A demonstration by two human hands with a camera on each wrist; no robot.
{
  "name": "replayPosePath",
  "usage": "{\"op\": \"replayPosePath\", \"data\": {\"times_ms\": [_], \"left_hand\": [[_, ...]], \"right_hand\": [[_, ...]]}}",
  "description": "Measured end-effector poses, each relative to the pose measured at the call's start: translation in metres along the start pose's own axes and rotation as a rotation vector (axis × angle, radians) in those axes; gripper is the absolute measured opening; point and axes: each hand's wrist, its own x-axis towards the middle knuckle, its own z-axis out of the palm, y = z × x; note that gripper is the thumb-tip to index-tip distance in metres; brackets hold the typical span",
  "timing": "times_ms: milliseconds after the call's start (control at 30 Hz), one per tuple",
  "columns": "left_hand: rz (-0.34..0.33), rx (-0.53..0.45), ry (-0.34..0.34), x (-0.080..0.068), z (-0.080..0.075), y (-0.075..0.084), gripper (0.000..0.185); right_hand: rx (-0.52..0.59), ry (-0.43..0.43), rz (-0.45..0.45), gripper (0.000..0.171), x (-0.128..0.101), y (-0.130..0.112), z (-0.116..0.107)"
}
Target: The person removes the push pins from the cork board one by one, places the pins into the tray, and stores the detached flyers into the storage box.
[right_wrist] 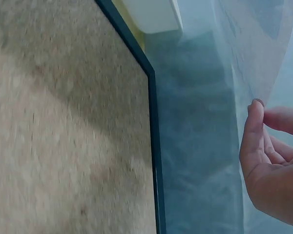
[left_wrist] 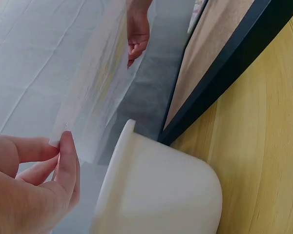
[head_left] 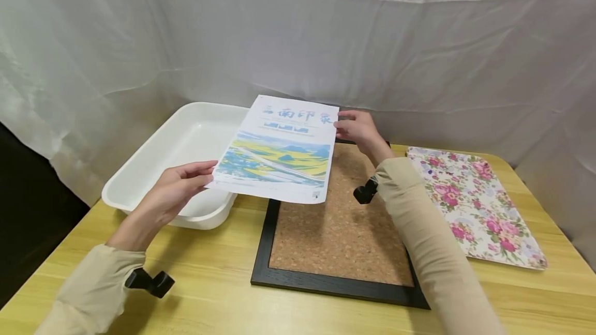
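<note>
A printed poster sheet [head_left: 281,151] with blue lettering and a yellow-and-blue landscape is held up in the air between both hands. My left hand [head_left: 174,190] pinches its lower left corner between thumb and fingers, seen close in the left wrist view. Near the upper right corner, my right hand [head_left: 360,131] pinches the sheet's edge. Under the sheet lies a black-framed cork board [head_left: 344,231], its upper left part hidden by the paper. In the right wrist view the right thumb and fingertips [right_wrist: 256,105] meet on the sheet's edge.
A deep white plastic tub [head_left: 163,143] stands left of the board, partly behind the sheet. To the right lies a flat rectangular piece with a pink floral pattern [head_left: 475,203]. All rest on a wooden table [head_left: 214,283], with a pale curtain [head_left: 298,30] hanging behind.
</note>
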Motion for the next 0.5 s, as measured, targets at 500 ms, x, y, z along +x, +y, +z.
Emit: {"op": "replayPosePath", "data": {"times_ms": [500], "left_hand": [[-0.030, -0.122, 0.048, -0.008, -0.043, -0.003, 0.024]], "right_hand": [[0.069, -0.006, -0.016, 0.041, 0.002, -0.002, 0.048]]}}
